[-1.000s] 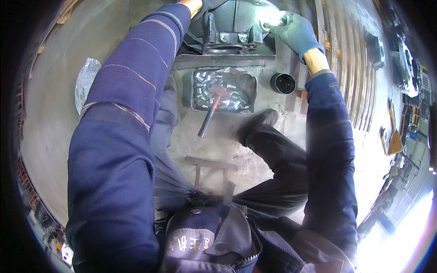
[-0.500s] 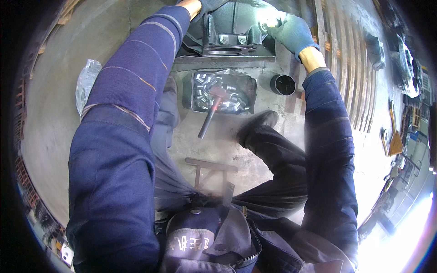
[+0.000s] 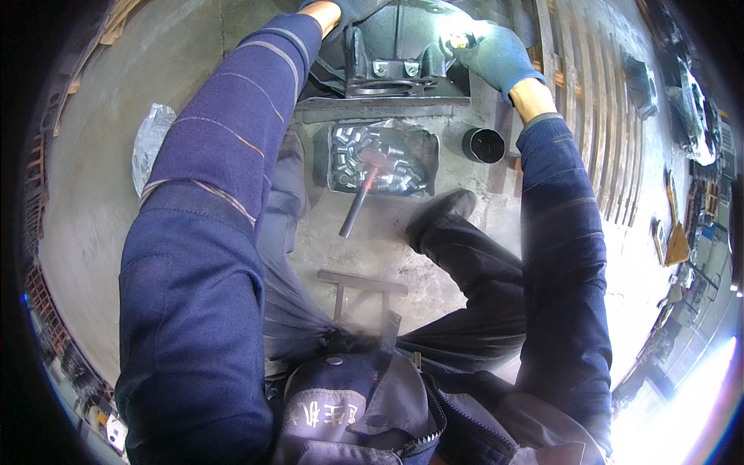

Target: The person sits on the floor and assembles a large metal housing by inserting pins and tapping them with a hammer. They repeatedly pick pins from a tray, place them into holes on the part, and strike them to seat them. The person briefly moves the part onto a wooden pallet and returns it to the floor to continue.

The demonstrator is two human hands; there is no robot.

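A dark machined metal housing with ribs, bolt lugs and a ring-shaped opening stands at the top of the view. My left hand, in a dark grey glove, is at its upper left; the upper edge cuts off the fingers. At the housing's upper right is my right hand, in a blue-grey glove. Its fingers are closed around a small shiny piece beside the casting, which glare keeps me from making out. Both arms are stretched far forward.
Below the housing sits an open box of small metal cylinders, with a hammer lying across it. A black round can stands right of it. Slatted timber lies further right, clear plastic at left, a metal frame between my legs.
The bright glare at my right hand has shrunk, and a yellowish shiny spot shows there now. Both hands stay at about the same places on the housing.
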